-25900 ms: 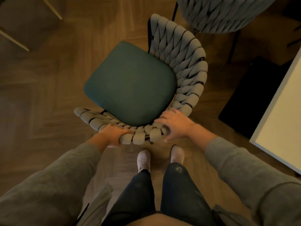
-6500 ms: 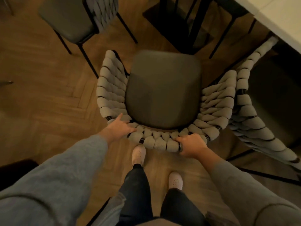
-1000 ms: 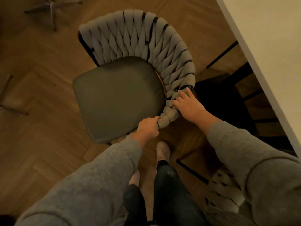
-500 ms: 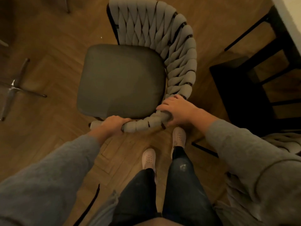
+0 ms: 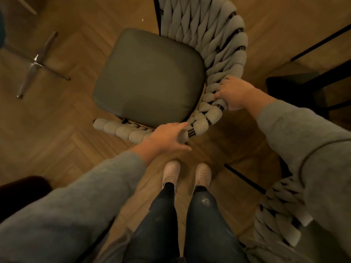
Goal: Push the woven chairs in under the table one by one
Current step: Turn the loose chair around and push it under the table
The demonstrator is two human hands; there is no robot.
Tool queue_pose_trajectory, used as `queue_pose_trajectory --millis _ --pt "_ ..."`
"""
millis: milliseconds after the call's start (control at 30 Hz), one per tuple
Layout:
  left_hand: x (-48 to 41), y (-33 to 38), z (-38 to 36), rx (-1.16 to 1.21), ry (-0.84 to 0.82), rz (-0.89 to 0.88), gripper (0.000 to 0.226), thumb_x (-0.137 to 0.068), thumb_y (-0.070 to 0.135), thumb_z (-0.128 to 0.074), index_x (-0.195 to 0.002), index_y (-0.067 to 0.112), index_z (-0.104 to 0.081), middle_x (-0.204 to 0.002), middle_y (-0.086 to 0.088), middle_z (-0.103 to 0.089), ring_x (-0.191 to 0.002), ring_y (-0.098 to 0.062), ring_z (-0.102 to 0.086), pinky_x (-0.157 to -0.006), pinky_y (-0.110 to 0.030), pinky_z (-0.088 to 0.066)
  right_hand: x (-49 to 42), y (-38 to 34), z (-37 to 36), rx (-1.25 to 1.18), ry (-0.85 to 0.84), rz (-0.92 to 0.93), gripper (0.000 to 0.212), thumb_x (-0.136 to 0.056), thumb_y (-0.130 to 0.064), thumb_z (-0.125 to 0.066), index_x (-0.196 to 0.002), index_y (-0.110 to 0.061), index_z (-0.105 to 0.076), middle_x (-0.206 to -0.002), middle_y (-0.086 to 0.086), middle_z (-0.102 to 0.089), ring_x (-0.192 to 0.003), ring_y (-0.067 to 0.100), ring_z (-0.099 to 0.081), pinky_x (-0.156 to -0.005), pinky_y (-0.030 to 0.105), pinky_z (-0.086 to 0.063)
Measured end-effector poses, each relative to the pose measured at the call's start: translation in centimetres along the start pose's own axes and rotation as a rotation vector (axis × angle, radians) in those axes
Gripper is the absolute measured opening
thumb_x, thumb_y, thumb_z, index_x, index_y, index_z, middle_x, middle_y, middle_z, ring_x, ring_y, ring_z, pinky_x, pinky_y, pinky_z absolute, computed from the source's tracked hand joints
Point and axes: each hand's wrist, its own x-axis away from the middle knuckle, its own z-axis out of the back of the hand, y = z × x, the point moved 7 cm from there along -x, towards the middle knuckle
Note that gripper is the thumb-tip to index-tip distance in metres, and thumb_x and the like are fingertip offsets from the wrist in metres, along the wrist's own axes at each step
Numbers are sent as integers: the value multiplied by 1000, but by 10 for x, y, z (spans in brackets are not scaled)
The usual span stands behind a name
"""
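Fingers (image 5: 222, 86) of the right hand (image 5: 236, 93) are curled over the chunky weave, clamped onto the backrest (image 5: 212, 38) of the woven chair (image 5: 155, 73) where the rim swings round its right side. A solid grip there.

Over to the left hand (image 5: 167, 136), and it's a different story. Its fingers (image 5: 182, 128) are stretched out almost straight and laid on the near run of that same rim. The thumb is splayed out below, so the hand is touching the weave and wrapping round nothing.

The dark-cushioned chair stands out on the herringbone wooden floor (image 5: 57, 130). Its backrest curves from the far side round the right to the near side, just ahead of the person's two pale shoes (image 5: 171, 172).

Toward the far right corner of the floor, a black frame (image 5: 321, 42) cuts across, near the chair's right flank. Whether it belongs to the table, I can't tell.

At the near right, a second woven chair (image 5: 279, 219) shows itself, partly hidden behind the grey right sleeve (image 5: 313, 145). A black bar (image 5: 245, 179) lies low between it and the shoes.

Far left, a shiny metal star-shaped base (image 5: 36, 63) rests on the floor, well apart from the chair. At the near left edge sits a dark rounded shape (image 5: 22, 190), too dim to make out.
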Motion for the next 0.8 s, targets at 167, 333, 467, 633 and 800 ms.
queue_pose_trajectory --millis 167,333,467,633,800 --pt "-25 39 -33 20 95 228 91 -78 52 -71 -149 28 -20 -131 -7 -54 -112 -31 -59 -86 -43 -51 22 -26 -5 -41 68 -5 26 -77 -36 -63 -102 -32 -61 -95 -3 -63 -96 23 -56 -88 38 -34" --pt "14 45 -67 -109 180 157 50 -85 43 -62 -129 29 -44 -108 -1 -67 -92 -24 -65 -73 -37 -53 64 -78 -16 -158 27 -51 30 -76 -33 -59 -105 -26 -62 -97 1 -62 -98 25 -54 -94 40 -34" --pt "43 46 -96 -119 114 56 50 -87 41 -60 -133 28 -44 -109 -1 -67 -94 -23 -65 -79 -39 -54 94 -123 -28 -264 -5 -121 39 -77 -27 -57 -115 -20 -61 -109 5 -63 -110 29 -49 -102 43 -32" --pt "85 33 -120 -211 69 -76 53 -87 36 -60 -137 28 -41 -105 -2 -67 -90 -22 -65 -75 -37 -55 117 -185 -35 -390 -18 -257 43 -78 -31 -59 -120 -24 -60 -115 3 -62 -116 28 -48 -106 43 -29" --pt "145 3 -143 -306 -63 -217 51 -87 35 -59 -134 31 -41 -104 -1 -64 -87 -21 -62 -72 -34 -53 132 -277 -32 -509 -7 -432 39 -80 -35 -60 -117 -23 -59 -112 2 -62 -113 26 -49 -103 41 -30"
